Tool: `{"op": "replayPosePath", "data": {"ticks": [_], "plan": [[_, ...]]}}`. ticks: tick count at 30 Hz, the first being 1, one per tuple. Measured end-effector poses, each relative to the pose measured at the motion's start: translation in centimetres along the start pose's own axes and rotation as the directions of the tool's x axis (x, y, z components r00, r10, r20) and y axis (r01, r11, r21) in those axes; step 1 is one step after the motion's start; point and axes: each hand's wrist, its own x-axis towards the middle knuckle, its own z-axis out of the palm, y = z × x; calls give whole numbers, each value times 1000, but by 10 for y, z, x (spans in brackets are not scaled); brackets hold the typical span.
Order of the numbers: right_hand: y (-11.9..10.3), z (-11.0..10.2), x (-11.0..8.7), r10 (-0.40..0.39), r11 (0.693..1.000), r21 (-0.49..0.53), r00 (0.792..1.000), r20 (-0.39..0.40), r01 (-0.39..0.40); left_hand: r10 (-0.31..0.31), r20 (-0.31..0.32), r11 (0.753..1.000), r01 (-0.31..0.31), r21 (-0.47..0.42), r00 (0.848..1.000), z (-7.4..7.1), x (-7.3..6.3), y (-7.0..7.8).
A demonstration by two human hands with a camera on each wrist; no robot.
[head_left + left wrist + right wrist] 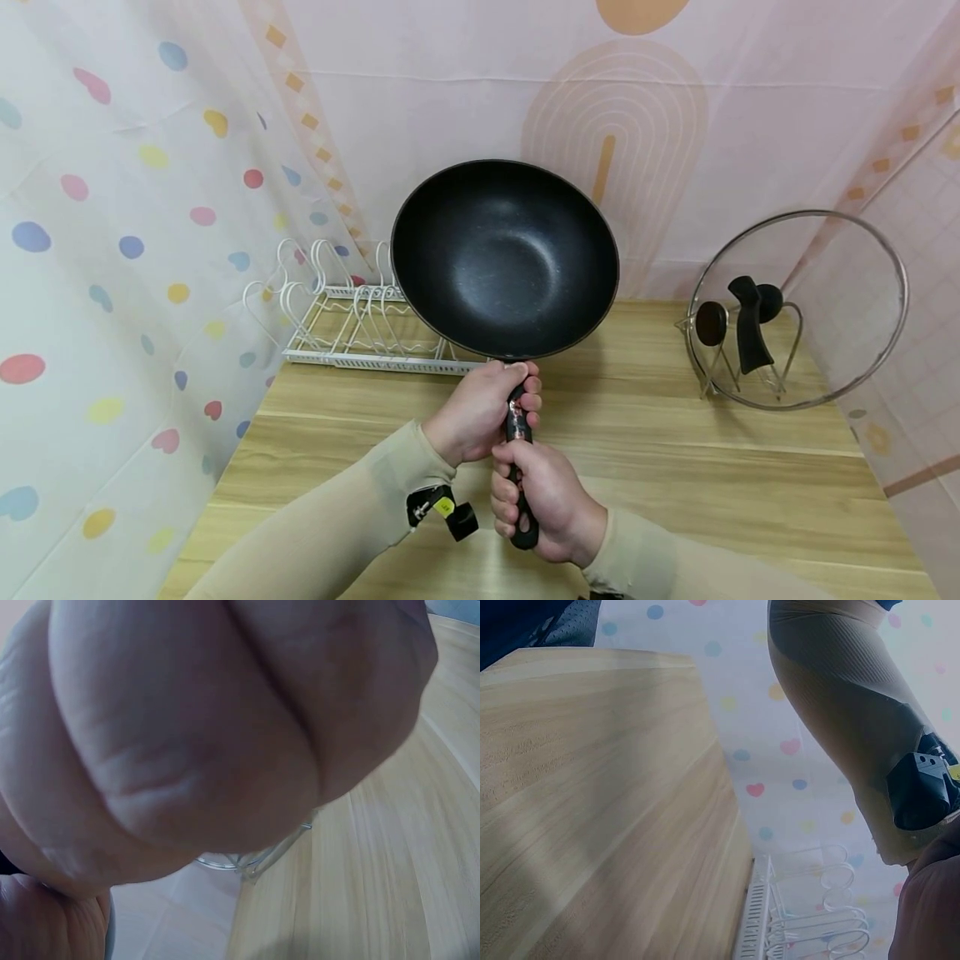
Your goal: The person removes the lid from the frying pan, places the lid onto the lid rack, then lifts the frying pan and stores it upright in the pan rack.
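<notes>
A black wok (502, 258) is held up over the table, its hollow inside facing me and its long black handle (519, 425) pointing down toward me. My left hand (480, 408) grips the handle close to the pan, thumb lying along the top. Lower down, my right hand (543, 500) wraps round the same handle near its end. In the left wrist view the curled left fingers (195, 735) fill most of the picture. The wok's lower left rim overlaps a white wire rack (390, 365) and hides part of it.
On the right, a glass lid (906, 292) with a metal rim leans upright in a wire stand (797, 342). The white rack stands at the table's back left. Patterned curtains (187, 217) rise behind and beside the wooden table (675, 467).
</notes>
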Motion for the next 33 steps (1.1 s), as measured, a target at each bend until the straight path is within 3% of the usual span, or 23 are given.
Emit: {"op": "replayPosePath", "data": {"ticks": [12,33], "plan": [[0,0,5,23,1000,2,1000,21,-23,30,-54,1000,-30,7,998,-3,-2,1],[-1,-2,9,30,999,-40,994,102,-26,50,-59,998,-48,37,997,-9,-8,2]]}}
